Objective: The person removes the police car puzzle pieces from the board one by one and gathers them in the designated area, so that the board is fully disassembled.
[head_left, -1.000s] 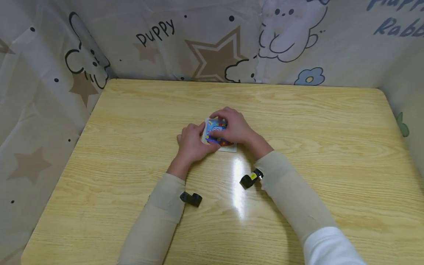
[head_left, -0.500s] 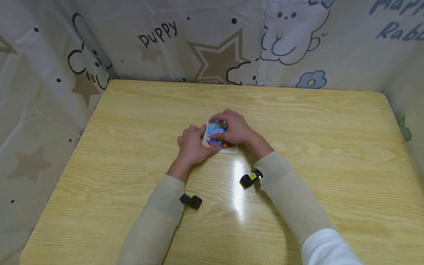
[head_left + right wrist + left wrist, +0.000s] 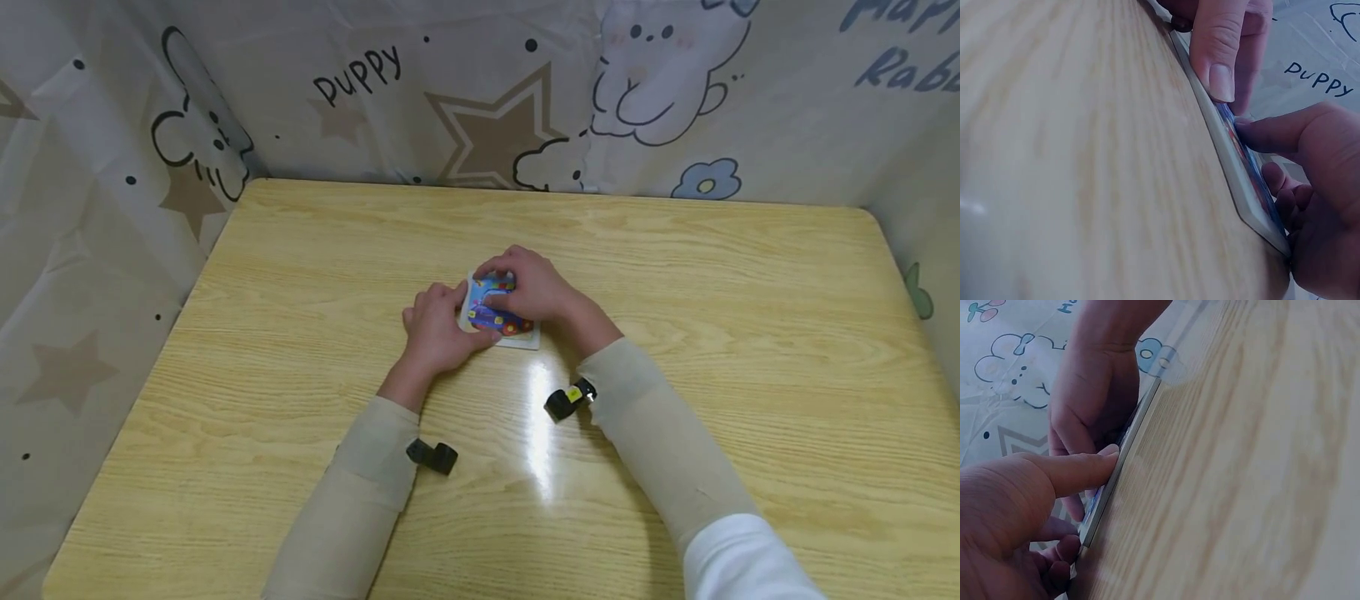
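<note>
Lying flat near the middle of the frame is a small, flat, pale-edged board with a bright blue, red and yellow picture point(image 3: 489, 318). It rests on a big, smooth, yellow wooden table point(image 3: 750, 333). The table's far edge runs across the upper part of the frame, well apart from the board. Its left edge slants to the lower left. Wide wood lies on both sides of your arms, with more between them. A pale cloth with brown stars and cartoon animals point(image 3: 480, 25) stands behind the far edge and along both sides.

Your left hand point(image 3: 437, 325) grips the board's left end, thumb and fingers part way apart around it, thumb on the near edge. Your right hand point(image 3: 534, 287) bends over the board's right part, thumb touching the picture; its fingers are bent, but I can't tell whether they pinch anything.

One small black camera point(image 3: 432, 457) sticks out from your beige left sleeve point(image 3: 352, 500), another small black camera point(image 3: 561, 404) from your beige right sleeve point(image 3: 667, 442). Both poke into the space between your arms.
</note>
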Tool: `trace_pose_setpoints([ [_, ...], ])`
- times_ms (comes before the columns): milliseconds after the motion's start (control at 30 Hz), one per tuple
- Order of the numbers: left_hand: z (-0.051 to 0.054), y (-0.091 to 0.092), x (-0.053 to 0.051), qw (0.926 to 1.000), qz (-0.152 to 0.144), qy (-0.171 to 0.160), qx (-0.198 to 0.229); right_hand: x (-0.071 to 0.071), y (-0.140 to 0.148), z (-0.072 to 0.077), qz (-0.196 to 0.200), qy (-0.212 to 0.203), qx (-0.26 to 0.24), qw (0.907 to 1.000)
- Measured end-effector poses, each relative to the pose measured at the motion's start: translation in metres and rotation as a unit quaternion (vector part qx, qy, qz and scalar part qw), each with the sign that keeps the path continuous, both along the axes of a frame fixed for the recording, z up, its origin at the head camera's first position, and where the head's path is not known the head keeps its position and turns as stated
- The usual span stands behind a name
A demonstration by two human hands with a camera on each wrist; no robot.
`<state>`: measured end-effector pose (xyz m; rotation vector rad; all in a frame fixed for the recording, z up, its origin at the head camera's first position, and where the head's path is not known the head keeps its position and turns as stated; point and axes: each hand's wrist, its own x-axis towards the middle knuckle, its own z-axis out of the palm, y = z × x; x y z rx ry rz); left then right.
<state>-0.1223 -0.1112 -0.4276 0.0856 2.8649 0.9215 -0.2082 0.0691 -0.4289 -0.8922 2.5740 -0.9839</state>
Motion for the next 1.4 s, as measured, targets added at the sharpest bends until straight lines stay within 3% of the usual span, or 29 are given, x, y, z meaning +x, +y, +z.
trace_pose_setpoints([
  [433, 0.0013, 0.0008, 0.0008, 1.0, 0.0, -0.005, 0.0, 0.0017, -0.003, 0.0041, -0.008, -0.014, 0.036, 0.9992],
  [1100, 0.0019, 0.0013, 0.0005, 1.0, -0.001, -0.007, 0.002, 0.0035, -0.0014, 0.0006, -0.014, -0.018, -0.013, 0.9997],
  [1400, 0.0016, 0.0006, 0.0003, 1.0, -0.001, -0.005, 0.001, 0.0027, -0.0048, 0.0003, -0.044, -0.041, -0.02, 0.998],
])
